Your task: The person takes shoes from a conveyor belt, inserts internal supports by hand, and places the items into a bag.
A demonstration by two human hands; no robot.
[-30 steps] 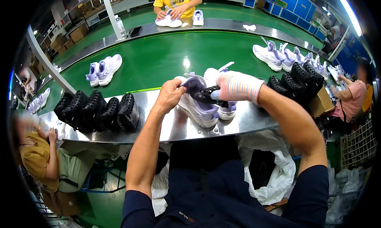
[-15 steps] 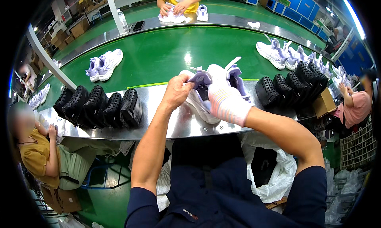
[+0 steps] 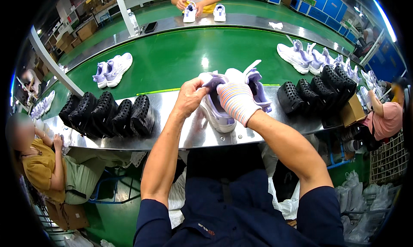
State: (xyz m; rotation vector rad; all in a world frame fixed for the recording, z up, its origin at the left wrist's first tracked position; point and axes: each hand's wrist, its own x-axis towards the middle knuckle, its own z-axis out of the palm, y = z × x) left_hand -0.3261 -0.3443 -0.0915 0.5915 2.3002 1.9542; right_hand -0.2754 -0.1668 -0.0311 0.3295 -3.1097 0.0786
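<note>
Lavender-and-white sneaker (image 3: 217, 111) lay on the steel counter (image 3: 202, 137), its collar pinched by the bare left hand (image 3: 189, 96) while the gloved right hand (image 3: 236, 101) gripped its tongue; near the edge, a hard tug could likely tip it off.

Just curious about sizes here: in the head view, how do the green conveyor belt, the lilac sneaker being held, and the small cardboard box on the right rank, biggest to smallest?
1. green conveyor belt
2. lilac sneaker
3. cardboard box, though it is partly hidden and lies near the bent rim, so its rank below the sneaker is unsure.
</note>
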